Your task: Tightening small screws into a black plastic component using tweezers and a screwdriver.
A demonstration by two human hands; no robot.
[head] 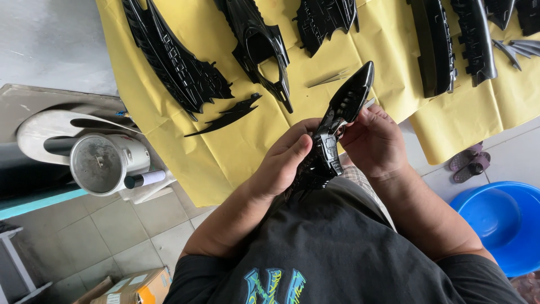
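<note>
Above the lap, off the worktop's near edge, left hand and right hand each have their grip clamped on one long glossy black plastic trim piece. Similar black plastic parts lie on yellow paper sheet.

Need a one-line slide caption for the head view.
Left hand and right hand grip a glossy black plastic trim part above a yellow sheet spread with similar black parts.

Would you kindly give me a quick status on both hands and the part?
Left hand and right hand both gripping the glossy black plastic part. Held above the lap, off the yellow sheet. Nothing obstructing.
</note>
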